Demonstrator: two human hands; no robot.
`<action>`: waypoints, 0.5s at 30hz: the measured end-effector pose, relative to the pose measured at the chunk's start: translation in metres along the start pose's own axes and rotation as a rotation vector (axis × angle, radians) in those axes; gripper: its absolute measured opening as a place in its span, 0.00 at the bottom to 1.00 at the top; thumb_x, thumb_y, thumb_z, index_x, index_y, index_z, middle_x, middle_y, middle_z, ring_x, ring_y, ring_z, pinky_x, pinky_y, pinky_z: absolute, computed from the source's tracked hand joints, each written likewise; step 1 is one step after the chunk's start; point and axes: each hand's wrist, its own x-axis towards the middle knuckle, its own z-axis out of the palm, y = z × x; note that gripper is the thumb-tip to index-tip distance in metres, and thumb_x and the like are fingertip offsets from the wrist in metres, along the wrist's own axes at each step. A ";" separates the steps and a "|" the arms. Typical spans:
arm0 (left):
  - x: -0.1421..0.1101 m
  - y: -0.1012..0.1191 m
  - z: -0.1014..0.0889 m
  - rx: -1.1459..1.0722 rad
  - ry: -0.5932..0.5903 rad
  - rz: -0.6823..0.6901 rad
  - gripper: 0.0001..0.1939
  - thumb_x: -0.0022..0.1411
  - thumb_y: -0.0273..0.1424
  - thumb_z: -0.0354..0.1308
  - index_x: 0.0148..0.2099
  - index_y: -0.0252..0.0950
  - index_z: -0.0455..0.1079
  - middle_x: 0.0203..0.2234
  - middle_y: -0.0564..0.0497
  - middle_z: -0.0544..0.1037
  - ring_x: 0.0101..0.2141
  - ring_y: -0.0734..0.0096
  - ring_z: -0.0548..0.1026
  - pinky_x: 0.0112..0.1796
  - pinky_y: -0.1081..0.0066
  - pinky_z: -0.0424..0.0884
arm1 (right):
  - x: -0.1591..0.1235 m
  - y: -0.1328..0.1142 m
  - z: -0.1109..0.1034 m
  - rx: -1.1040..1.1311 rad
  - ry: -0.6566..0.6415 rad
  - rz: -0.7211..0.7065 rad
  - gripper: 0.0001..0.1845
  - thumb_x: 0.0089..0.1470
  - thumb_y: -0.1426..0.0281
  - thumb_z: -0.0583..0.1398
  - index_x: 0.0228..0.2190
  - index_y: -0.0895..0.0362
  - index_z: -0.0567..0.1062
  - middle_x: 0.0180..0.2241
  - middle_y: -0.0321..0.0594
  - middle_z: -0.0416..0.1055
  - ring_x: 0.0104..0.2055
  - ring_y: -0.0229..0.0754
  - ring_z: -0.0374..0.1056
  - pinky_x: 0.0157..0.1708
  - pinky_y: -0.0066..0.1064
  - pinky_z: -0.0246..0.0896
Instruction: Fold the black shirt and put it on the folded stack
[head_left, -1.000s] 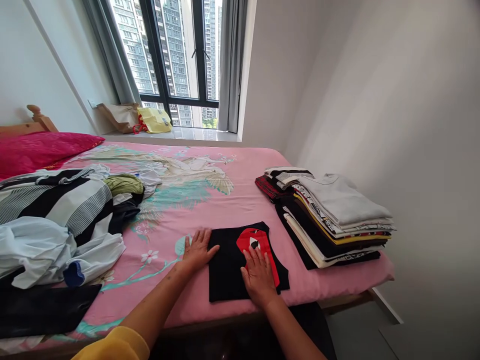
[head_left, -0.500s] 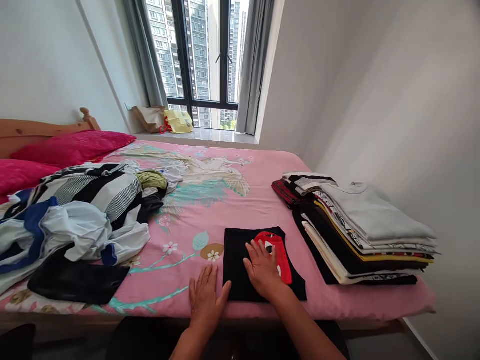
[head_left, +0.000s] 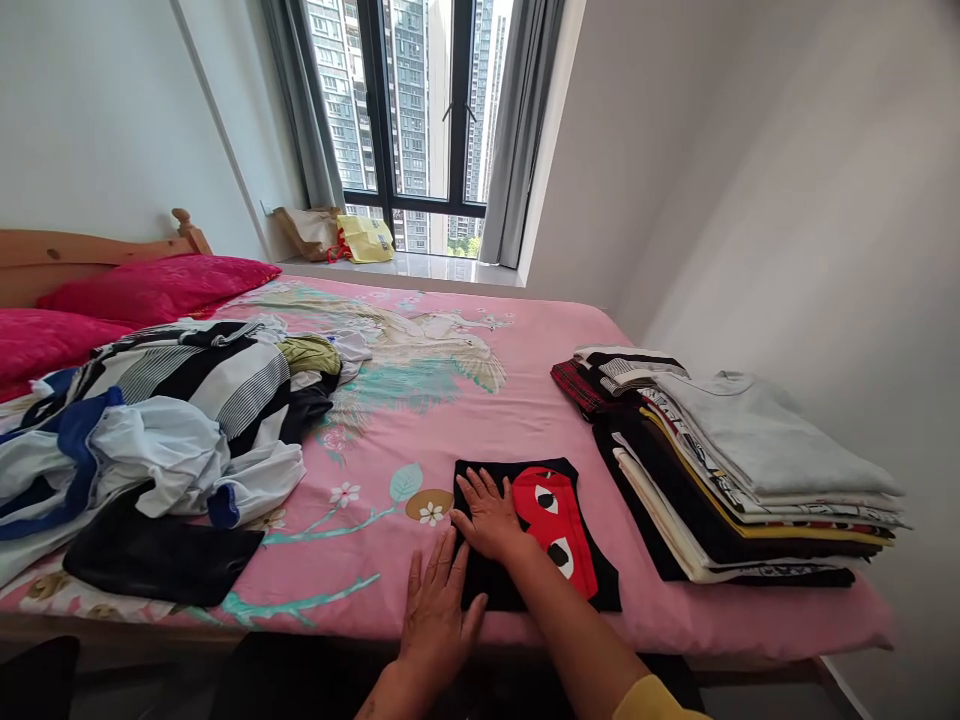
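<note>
A folded black shirt lies flat near the bed's front edge, a red heart with two eyes printed on its right part. Palm down on the shirt's left part is my right hand, its fingers spread and holding nothing. My left hand rests at the shirt's lower left edge, fingers stretched out, partly over the pink bedsheet. The two hands are close together, the left one nearer to me.
Several folded clothes form a stack to the right of the shirt. A loose heap of clothes covers the bed's left side, before red pillows. Paper bags stand on the windowsill.
My right hand has slid left across the shirt, uncovering the red heart print. My left hand has moved slightly right, to the shirt's edge. The view has shifted a little.
</note>
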 end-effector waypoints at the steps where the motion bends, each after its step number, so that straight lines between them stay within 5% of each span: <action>1: 0.000 0.001 -0.001 -0.020 0.006 -0.038 0.31 0.60 0.36 0.50 0.65 0.35 0.53 0.63 0.41 0.58 0.61 0.57 0.57 0.59 0.50 0.50 | 0.000 0.003 -0.003 0.055 -0.004 -0.005 0.33 0.58 0.53 0.49 0.61 0.50 0.54 0.65 0.39 0.45 0.68 0.49 0.35 0.62 0.58 0.20; 3: 0.000 0.001 -0.005 -0.074 0.027 -0.129 0.32 0.60 0.39 0.51 0.64 0.33 0.54 0.60 0.40 0.63 0.59 0.55 0.61 0.57 0.52 0.56 | -0.007 0.008 -0.016 0.180 0.050 -0.005 0.29 0.60 0.56 0.48 0.60 0.52 0.57 0.63 0.40 0.52 0.67 0.46 0.43 0.63 0.54 0.29; 7: 0.008 -0.003 -0.017 -0.244 0.050 -0.288 0.31 0.57 0.42 0.53 0.60 0.31 0.61 0.53 0.38 0.71 0.53 0.51 0.69 0.52 0.52 0.63 | -0.043 0.026 -0.038 0.198 0.361 0.053 0.22 0.61 0.63 0.47 0.53 0.54 0.67 0.57 0.41 0.64 0.63 0.45 0.53 0.63 0.47 0.41; 11: 0.033 -0.009 -0.030 -0.562 -0.065 -0.449 0.30 0.52 0.40 0.57 0.55 0.31 0.65 0.48 0.38 0.75 0.48 0.53 0.73 0.50 0.57 0.67 | -0.083 0.046 -0.024 0.061 0.372 0.123 0.21 0.59 0.69 0.49 0.51 0.56 0.69 0.56 0.43 0.65 0.62 0.48 0.53 0.62 0.51 0.41; 15: 0.064 -0.003 -0.037 -1.071 -0.223 -0.562 0.24 0.47 0.36 0.63 0.47 0.36 0.69 0.42 0.44 0.79 0.43 0.57 0.77 0.44 0.63 0.72 | -0.095 0.052 -0.001 -0.047 0.427 0.096 0.23 0.57 0.72 0.49 0.54 0.55 0.67 0.59 0.41 0.62 0.63 0.46 0.52 0.63 0.49 0.40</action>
